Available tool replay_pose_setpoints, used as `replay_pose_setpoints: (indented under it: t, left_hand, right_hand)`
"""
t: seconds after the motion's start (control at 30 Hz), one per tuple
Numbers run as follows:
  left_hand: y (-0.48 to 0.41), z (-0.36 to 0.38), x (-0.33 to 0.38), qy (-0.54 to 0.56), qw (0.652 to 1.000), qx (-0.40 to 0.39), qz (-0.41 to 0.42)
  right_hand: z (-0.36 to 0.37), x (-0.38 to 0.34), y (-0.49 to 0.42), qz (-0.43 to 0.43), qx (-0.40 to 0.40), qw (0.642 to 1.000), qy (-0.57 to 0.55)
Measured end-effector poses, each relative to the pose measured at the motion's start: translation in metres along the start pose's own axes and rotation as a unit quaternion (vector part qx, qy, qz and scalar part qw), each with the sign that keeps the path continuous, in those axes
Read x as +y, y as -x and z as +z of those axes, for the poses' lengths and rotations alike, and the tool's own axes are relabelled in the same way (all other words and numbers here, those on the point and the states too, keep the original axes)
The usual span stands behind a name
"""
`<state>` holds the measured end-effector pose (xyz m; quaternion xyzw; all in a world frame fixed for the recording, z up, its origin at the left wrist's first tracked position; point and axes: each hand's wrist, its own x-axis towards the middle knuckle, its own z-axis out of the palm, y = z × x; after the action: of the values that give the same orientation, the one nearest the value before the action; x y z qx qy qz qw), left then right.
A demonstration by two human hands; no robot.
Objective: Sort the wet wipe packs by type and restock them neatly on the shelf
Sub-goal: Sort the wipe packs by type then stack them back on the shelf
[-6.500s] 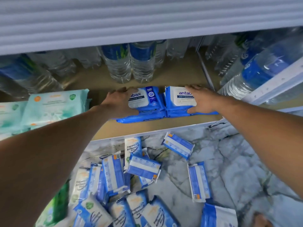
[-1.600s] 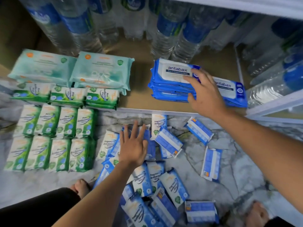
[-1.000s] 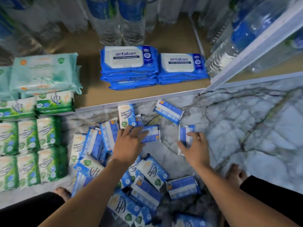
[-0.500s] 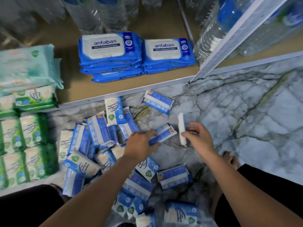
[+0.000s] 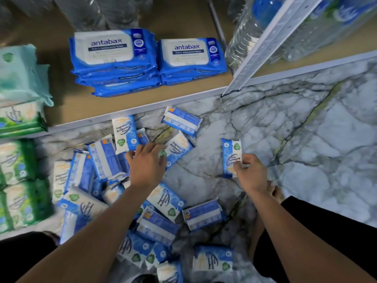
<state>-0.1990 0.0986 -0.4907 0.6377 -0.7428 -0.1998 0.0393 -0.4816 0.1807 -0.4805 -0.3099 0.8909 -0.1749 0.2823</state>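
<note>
Several small blue-and-white antibacterial wipe packs [image 5: 130, 201] lie scattered on the marble floor. My right hand [image 5: 250, 173] grips one small blue pack [image 5: 230, 154], held face up just above the floor. My left hand [image 5: 148, 162] rests fingers-down on the pile, touching another small blue pack [image 5: 177, 148]; whether it grips it is unclear. On the low shelf [image 5: 130, 101] two stacks of large blue Antabax packs [image 5: 114, 58] [image 5: 191, 56] sit side by side. Pale green packs [image 5: 18, 74] and small green packs [image 5: 20, 119] stand at the shelf's left.
Rows of small green packs [image 5: 18, 180] stand on the floor at left. Water bottles [image 5: 251, 31] fill the back of the shelf and the bay to the right. A white slotted upright [image 5: 265, 45] divides the bays. My bare foot [image 5: 274, 193] is by my right wrist.
My right hand has turned its small blue pack from edge-on to face up and shifted it right. My left hand has moved slightly up the pile onto another pack. The view has dropped closer.
</note>
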Motion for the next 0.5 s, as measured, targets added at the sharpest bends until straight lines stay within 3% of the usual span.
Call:
replay_pose_setpoints:
  t: [0.27,0.5]
  left_hand:
    - [-0.001,-0.001,0.008,-0.005,0.999,-0.033,0.012]
    - [0.007,0.012,0.014,-0.051,0.997,-0.017,0.051]
  right_hand:
    - [0.012,-0.004,0.003,-0.002,0.01,0.999,0.039]
    - [0.012,-0.006,0.004,-0.028,0.001,0.999,0.032]
